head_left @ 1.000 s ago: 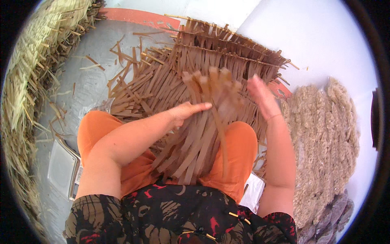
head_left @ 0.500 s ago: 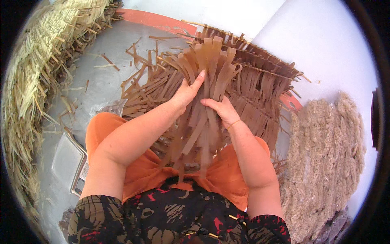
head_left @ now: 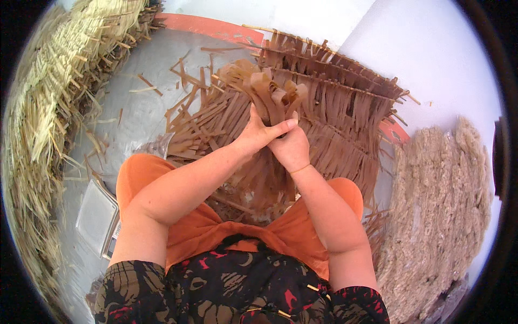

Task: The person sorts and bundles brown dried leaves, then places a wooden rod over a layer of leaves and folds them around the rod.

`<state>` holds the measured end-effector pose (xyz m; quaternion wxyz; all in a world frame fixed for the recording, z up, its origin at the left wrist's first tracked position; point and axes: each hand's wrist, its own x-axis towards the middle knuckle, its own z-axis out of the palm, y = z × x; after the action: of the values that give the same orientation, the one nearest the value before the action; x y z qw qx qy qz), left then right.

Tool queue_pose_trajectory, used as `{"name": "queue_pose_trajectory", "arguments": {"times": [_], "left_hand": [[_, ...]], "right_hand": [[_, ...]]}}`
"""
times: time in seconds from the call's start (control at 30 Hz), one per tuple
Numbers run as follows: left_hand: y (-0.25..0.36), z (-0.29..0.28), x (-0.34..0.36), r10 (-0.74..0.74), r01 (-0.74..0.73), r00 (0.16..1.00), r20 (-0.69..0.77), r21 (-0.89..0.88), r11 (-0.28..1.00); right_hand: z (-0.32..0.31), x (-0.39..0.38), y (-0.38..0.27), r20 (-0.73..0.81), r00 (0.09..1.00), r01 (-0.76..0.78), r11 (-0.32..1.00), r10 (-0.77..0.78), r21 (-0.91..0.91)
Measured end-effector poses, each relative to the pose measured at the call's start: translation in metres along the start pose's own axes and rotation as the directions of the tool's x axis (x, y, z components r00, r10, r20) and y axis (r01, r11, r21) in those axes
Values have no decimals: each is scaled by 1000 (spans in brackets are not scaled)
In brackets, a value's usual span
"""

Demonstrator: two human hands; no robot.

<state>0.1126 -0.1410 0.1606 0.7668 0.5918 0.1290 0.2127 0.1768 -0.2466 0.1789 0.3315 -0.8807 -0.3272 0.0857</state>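
Note:
A bundle of flat brown strips (head_left: 265, 93) stands gathered in front of me, its looped upper ends fanning out above my grip. My left hand (head_left: 256, 132) is wrapped around it, with the thumb lying across toward the right. Close against it, my right hand (head_left: 292, 148) also closes on the bundle, its thumb pointing up. The strips' lower ends hang below my hands, partly hidden by them. Under and behind the bundle lies a heap of loose brown strips (head_left: 208, 121). To its right spreads a panel of brown strips (head_left: 345, 116) fastened along thin sticks.
A pale, straw-coloured stack of strips (head_left: 59, 70) rises along the left. At the right lies a beige, rough-textured stack (head_left: 440, 216). By my left knee is a silvery rectangular tray-like thing (head_left: 96, 213). Loose scraps (head_left: 145, 83) dot the grey floor.
The bundle's upper end has sunk and its strips are gathered tighter, with the tops bunched into loops. My hands have come together around it, and the long lower ends no longer hang toward my lap.

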Motion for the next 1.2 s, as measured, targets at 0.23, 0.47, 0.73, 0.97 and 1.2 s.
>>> {"name": "queue_pose_trajectory", "arguments": {"times": [0.23, 0.47, 0.73, 0.97, 1.2], "left_hand": [[6, -3, -3, -13, 16, 1000, 13, -262, 965], [22, -27, 3, -281, 261, 957, 73, -639, 724], [15, -26, 5, -316, 281, 947, 62, -636, 719], [5, 15, -15, -416, 437, 891, 183, -593, 676], [-6, 6, -11, -509, 483, 850, 135, -586, 651]], "right_hand": [[-20, -17, -18, -46, 972, 230, 973, -231, -38], [-43, -22, -17, -247, 935, 340, 840, -254, 423], [-44, -4, 0, -329, 940, 196, 933, -91, 302], [-6, 13, 24, 147, 979, -203, 610, 141, 766], [1, 11, 13, 211, 938, -323, 474, 274, 819]]}}
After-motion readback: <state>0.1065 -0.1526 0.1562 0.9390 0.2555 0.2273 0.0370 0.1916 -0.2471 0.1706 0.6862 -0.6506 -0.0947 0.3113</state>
